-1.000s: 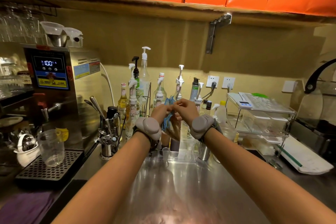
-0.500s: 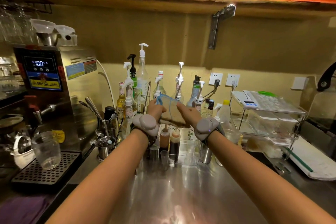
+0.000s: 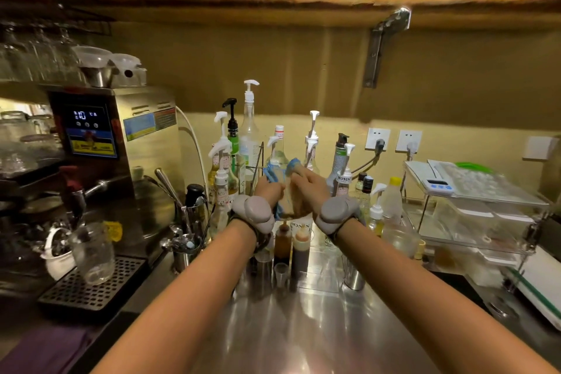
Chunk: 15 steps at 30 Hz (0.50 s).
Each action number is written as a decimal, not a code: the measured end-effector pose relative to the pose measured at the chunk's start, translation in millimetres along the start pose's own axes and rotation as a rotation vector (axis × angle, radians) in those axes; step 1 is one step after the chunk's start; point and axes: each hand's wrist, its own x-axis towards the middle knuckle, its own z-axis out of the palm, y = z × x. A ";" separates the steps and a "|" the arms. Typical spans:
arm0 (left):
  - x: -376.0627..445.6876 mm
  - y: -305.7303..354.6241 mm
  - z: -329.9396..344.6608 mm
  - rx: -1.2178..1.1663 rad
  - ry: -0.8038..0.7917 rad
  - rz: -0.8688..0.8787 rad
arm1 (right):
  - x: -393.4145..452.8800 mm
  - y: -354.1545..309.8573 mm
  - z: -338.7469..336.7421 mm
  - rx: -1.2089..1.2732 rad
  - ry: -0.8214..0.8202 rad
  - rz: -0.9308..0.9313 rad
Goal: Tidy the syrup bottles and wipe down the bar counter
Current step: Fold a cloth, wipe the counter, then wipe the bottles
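Observation:
Both my arms reach forward over the steel bar counter (image 3: pixel 303 322). My left hand (image 3: pixel 268 190) and my right hand (image 3: pixel 309 185) are closed on one blue-edged tan cloth (image 3: pixel 287 188), held up between them in the air. Right behind the cloth stands a cluster of syrup bottles (image 3: pixel 249 136) with white and black pump tops, against the back wall. A labelled Monin bottle (image 3: pixel 343 184) stands just right of my right hand. Two small brown sauce bottles (image 3: pixel 299 252) stand below the cloth.
A steel hot-water machine (image 3: pixel 121 143) with a drip tray and a glass jar (image 3: pixel 92 252) stands at the left. A cup of bar tools (image 3: pixel 188 234) is beside it. A clear acrylic rack (image 3: pixel 473 212) with a scale fills the right. A wooden shelf hangs overhead.
The cloth was bunched between my hands, then spread out flat, and now it is gathered narrower again. My hands moved closer together and the view tilted slightly.

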 end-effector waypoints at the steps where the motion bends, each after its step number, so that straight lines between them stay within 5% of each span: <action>1: 0.8 -1.1 3.0 -0.037 -0.001 0.001 | -0.9 -2.9 4.0 0.046 -0.034 0.039; 4: 7.1 -4.9 8.7 -0.148 0.004 0.015 | -2.1 -10.4 13.3 0.180 -0.123 0.258; 10: 13.2 -13.5 9.7 -0.162 0.047 0.048 | -4.1 -10.1 11.8 0.465 -0.252 0.310; 15: 21.3 -20.1 7.6 -0.196 0.150 0.040 | 10.2 8.6 2.5 0.141 -0.165 0.137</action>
